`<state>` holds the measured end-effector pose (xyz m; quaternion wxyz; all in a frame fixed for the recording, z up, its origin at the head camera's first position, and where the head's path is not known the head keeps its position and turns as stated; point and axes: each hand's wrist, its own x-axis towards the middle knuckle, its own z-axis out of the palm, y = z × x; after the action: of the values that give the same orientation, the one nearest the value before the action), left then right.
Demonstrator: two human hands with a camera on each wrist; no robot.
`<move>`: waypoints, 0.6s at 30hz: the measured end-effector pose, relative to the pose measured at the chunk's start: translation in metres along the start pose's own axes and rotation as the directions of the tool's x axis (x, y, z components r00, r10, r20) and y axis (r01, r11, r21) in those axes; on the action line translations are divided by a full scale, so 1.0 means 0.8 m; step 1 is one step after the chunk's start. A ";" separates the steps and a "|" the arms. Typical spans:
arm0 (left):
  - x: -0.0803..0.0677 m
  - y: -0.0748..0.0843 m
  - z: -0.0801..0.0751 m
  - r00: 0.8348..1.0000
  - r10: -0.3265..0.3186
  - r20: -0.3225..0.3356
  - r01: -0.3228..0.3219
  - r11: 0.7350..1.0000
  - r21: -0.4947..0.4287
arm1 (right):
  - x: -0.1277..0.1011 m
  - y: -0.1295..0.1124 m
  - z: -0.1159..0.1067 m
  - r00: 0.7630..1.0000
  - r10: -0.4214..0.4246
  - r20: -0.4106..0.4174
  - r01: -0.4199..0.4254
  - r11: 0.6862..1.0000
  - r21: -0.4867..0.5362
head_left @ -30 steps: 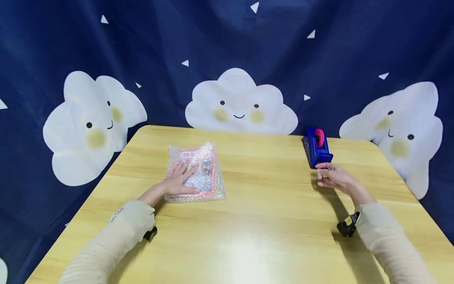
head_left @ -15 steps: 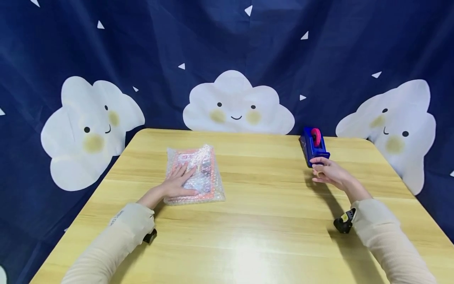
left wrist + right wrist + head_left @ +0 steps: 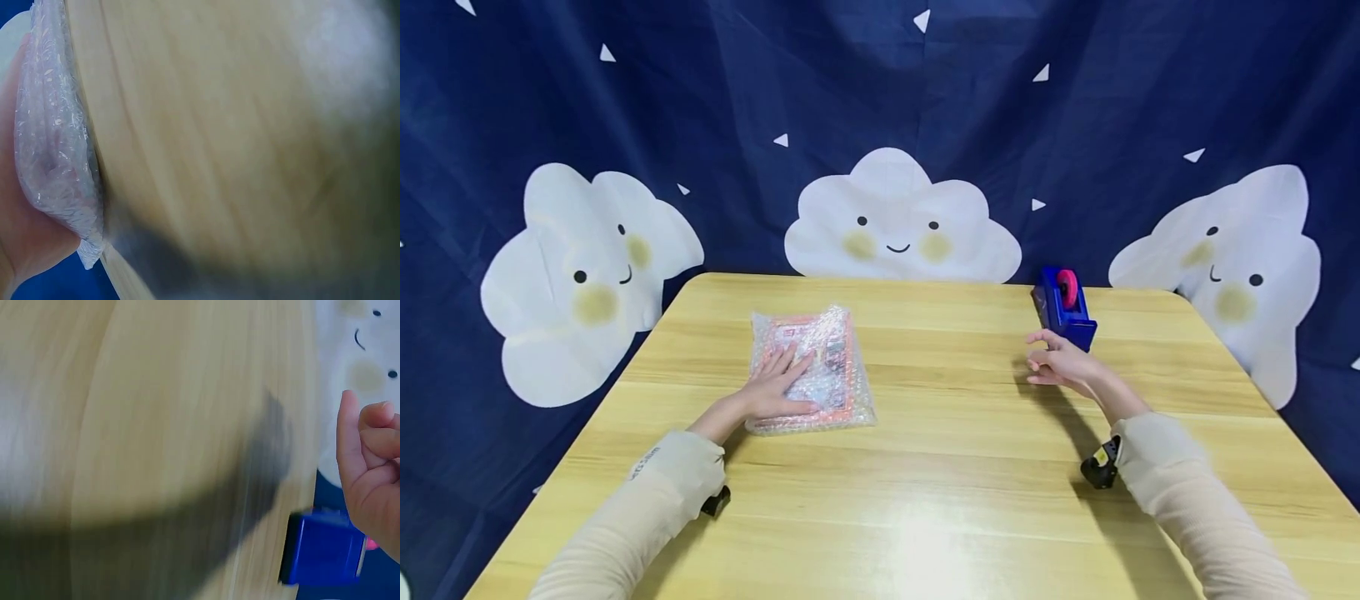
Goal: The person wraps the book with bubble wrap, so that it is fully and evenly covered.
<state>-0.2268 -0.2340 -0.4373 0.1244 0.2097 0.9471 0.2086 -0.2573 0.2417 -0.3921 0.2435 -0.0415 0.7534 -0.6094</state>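
My left hand [image 3: 771, 390] lies flat with fingers spread on a bubble-wrapped packet [image 3: 823, 329], which has an orange-bordered print inside. In the left wrist view, the clear bubble wrap [image 3: 56, 137] bulges beside the palm. My right hand [image 3: 1067, 362] hovers over the table, just in front and to the left of a blue tape dispenser [image 3: 1070, 321] with a pink tape core. In the right wrist view, one finger of the right hand [image 3: 375, 469] is straight while others bend inward. Whether a thin strip of clear tape sits between them, I cannot tell.
The light wooden table [image 3: 925, 467] reaches back to a dark blue curtain [image 3: 737, 75] printed with smiling white clouds. The dispenser stands near the table's back right edge. Black cameras hang below both cuffs.
My right hand has moved left, away from the front of the tape dispenser. My left hand stays on the bubble-wrapped packet. The head view has shifted slightly.
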 end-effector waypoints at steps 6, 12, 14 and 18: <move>-0.002 0.001 0.000 1.000 0.013 -0.004 -0.013 1.000 -0.014 | 0.022 -0.005 0.029 0.997 0.019 0.074 -0.018 1.000 -0.020; -0.001 0.002 0.000 1.000 0.012 0.006 -0.012 1.000 -0.020 | 0.039 -0.011 0.054 0.988 0.025 0.149 -0.018 0.999 -0.048; 0.000 0.002 0.000 1.000 0.012 0.000 -0.012 1.000 -0.018 | 0.043 -0.014 0.061 0.983 0.019 0.182 -0.009 0.998 -0.055; 0.000 0.001 -0.001 1.000 0.008 -0.002 -0.008 1.000 -0.016 | 0.050 -0.023 0.077 0.967 0.018 0.254 0.001 0.997 -0.076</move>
<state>-0.2265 -0.2340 -0.4365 0.1243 0.2122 0.9447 0.2170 -0.2709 0.1672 -0.3961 0.3390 -0.1250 0.7385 -0.5692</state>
